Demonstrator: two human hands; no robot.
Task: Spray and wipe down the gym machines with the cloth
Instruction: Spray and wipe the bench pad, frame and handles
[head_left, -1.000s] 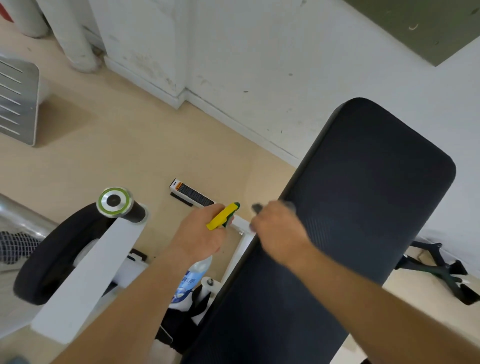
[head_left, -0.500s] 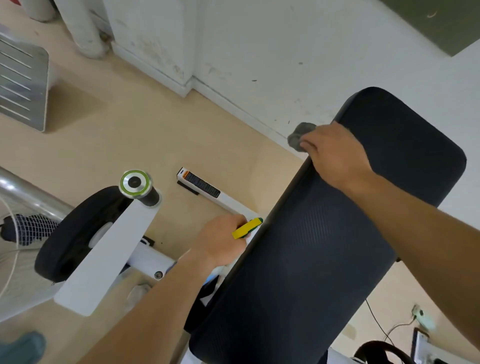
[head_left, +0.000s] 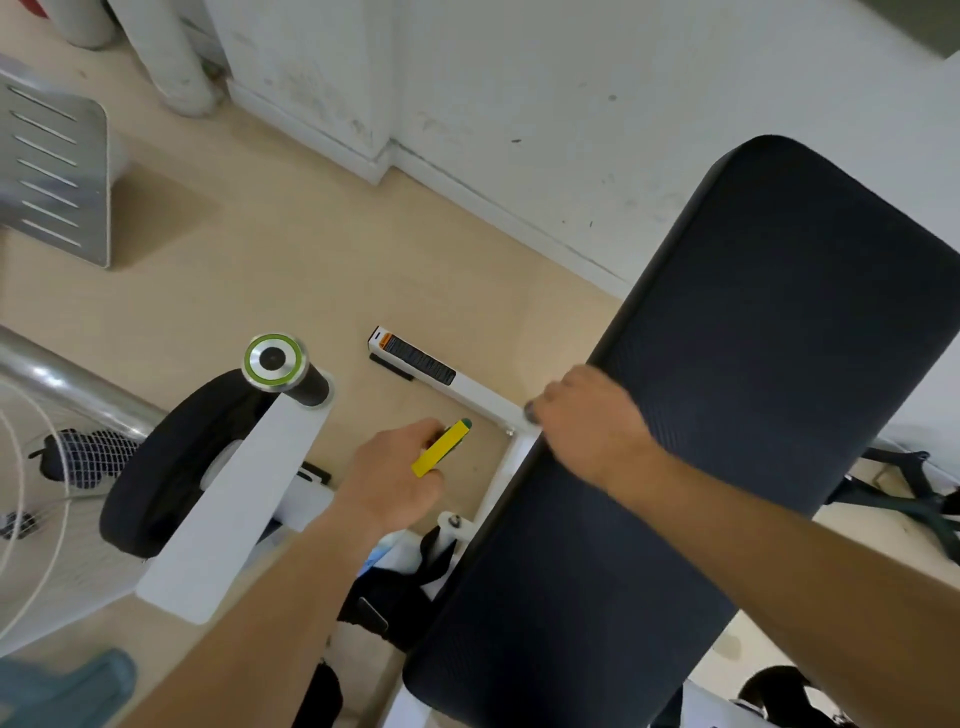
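Here, the right hand (head_left: 587, 421) presses a mostly hidden dark cloth (head_left: 530, 410) against the black pad's (head_left: 727, 415) left edge, mid-frame. The left hand (head_left: 395, 478) grips a yellow-triggered spray bottle (head_left: 441, 448), lower centre.

Pad (head_left: 727, 415): matt black, fine-textured vinyl look. Frame (head_left: 483, 397): smooth white painted metal. Bar (head_left: 67, 387): glossy chrome. Trigger (head_left: 440, 448): yellow plastic. Floor (head_left: 311, 249): smooth pale wood look.

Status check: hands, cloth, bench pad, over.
Left hand gripping spray bottle. Right hand pressing cloth on bench pad left edge. Nothing blocking.
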